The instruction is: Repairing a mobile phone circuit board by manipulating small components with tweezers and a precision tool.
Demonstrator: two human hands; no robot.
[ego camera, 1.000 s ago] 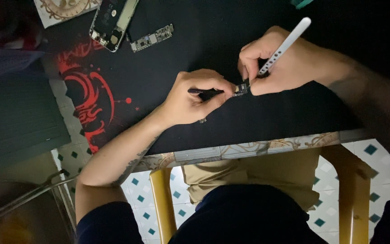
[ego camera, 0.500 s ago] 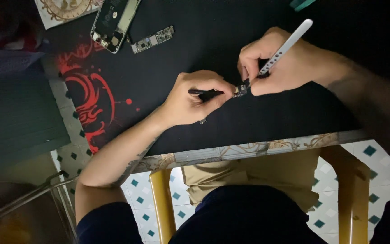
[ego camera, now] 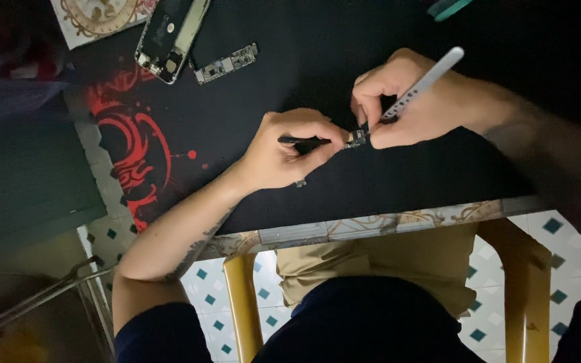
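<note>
Right now my left hand (ego camera: 284,151) pinches a small part (ego camera: 355,138) at its fingertips along with a thin dark tool (ego camera: 297,140), while my right hand (ego camera: 405,101), at three o'clock from it, grips a white pen-like tool (ego camera: 425,84) whose tip touches that part. Both hover low over the black mat (ego camera: 317,60), with a tiny loose bit (ego camera: 300,183) at six o'clock under my left hand. Well away at eleven o'clock lie an opened phone (ego camera: 169,40) and a bare circuit board (ego camera: 226,64) just beside it.

two hands (ego camera: 284,151), one opened phone (ego camera: 169,37), two circuit boards (ego camera: 226,64)
</note>
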